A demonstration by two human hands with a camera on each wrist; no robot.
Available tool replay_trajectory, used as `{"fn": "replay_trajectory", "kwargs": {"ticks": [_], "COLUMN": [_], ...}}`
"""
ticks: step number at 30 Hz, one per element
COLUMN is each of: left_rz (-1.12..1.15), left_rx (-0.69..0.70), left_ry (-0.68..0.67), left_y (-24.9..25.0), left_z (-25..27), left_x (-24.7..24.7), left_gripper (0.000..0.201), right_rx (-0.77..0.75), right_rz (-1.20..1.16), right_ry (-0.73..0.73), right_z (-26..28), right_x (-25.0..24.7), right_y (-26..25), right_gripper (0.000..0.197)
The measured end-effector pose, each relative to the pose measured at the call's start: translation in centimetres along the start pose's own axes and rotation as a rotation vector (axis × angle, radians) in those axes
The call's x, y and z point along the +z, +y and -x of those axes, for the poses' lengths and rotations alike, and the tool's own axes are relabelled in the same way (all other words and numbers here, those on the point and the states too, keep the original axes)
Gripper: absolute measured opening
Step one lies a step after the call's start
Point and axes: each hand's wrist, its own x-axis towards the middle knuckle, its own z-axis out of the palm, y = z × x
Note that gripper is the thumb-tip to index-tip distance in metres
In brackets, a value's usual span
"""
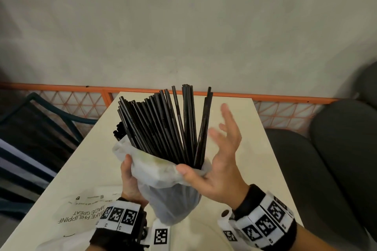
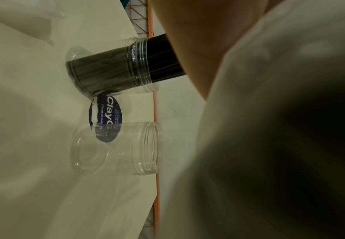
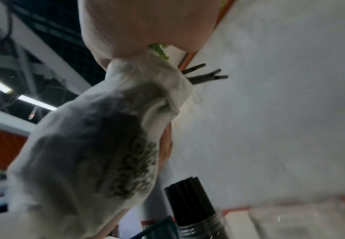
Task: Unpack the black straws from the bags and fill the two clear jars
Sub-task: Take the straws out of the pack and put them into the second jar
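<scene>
The white bench (image 1: 234, 128) runs away from the viewer, its far edge meeting an orange mesh rail (image 1: 285, 108) under a plain wall. A dark chair frame (image 1: 51, 112) stands off its left edge, and dark cushioned seats (image 1: 326, 169) off its right. The right half of the bench top shows bare; near the viewer on the left lies a flat printed plastic bag (image 1: 81, 214).

Above the middle of the bench, a white bag (image 1: 163, 179) is held up with a thick fan of black straws (image 1: 163, 124) sticking out of its rolled-down mouth. The left hand (image 1: 130, 181) grips the bag from its left side, fingers wrapped round the plastic. The right hand (image 1: 222, 161) is wide open, fingers spread and straight beside the rightmost straws, only its thumb pressing the bag's rim.

In the left wrist view, two clear jars stand close together on the bench: a filled jar (image 2: 110, 71) packed with straws, and an empty jar (image 2: 126, 150) just beside it, with a blue oval sticker (image 2: 106, 113) on the bench between them.
</scene>
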Motion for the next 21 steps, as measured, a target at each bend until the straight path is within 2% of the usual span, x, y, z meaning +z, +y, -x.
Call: {"fn": "replay_trajectory", "kwargs": {"ticks": [1,3,5,6,8,9,10,11,12,15,16,18,21], "left_rz": [-0.072,-0.109,-0.111,-0.072,-0.136,-0.276,-0.428,-0.696,-0.861,-1.258,-1.342,-1.424,-1.37], "left_rx": [0.015,-0.046,-0.044,-0.068,-0.147,-0.211,-0.326,-0.349,-0.376,-0.435,-0.451,-0.424,-0.39], "left_ry": [0.07,0.115,0.083,0.031,0.055,0.109,0.232,0.248,0.216,0.166,0.124,-0.02,-0.013], "left_y": [0.0,-0.1,0.2,0.4,0.3,-0.3,-0.2,-0.1,-0.3,-1.5,-2.0,-2.8,-3.5], "left_z": [-0.4,-1.4,-1.2,-1.0,-0.7,-0.8,-0.7,-0.7,-0.5,-0.7,-0.8,-0.6,-0.1], "left_x": [1.1,2.3,2.2,1.7,2.3,2.7,2.9,3.0,3.8,4.6,4.5,3.4,1.7], "left_gripper": [0.07,0.058,0.058,0.059,0.063,0.066,0.074,0.082,0.081,0.04,0.041,0.058,0.09], "right_rx": [0.139,0.498,0.802,0.895,0.907,0.867,0.842,0.828,0.818,0.854,0.867,0.885,0.902], "right_rz": [-0.076,-0.296,-0.593,-0.723,-0.803,-0.772,-0.716,-0.645,-0.583,-0.541,-0.539,-0.495,-0.413], "right_ry": [0.011,-0.028,-0.108,-0.152,-0.245,-0.308,-0.375,-0.433,-0.465,-0.382,-0.336,-0.264,-0.239], "right_z": [0.2,0.1,-0.1,0.0,0.0,-0.1,0.0,0.2,0.6,2.3,3.0,4.2,6.0], "right_x": [0.1,0.1,-0.1,-0.1,-0.6,-0.7,-0.7,-0.5,-0.3,0.5,0.7,0.9,1.1], "right_y": [-0.1,-0.5,-0.3,0.3,1.4,1.8,2.0,2.3,2.5,3.2,3.4,3.9,4.9], "right_gripper": [0.084,0.108,0.125,0.125,0.115,0.108,0.104,0.102,0.101,0.092,0.084,0.066,0.058]}}
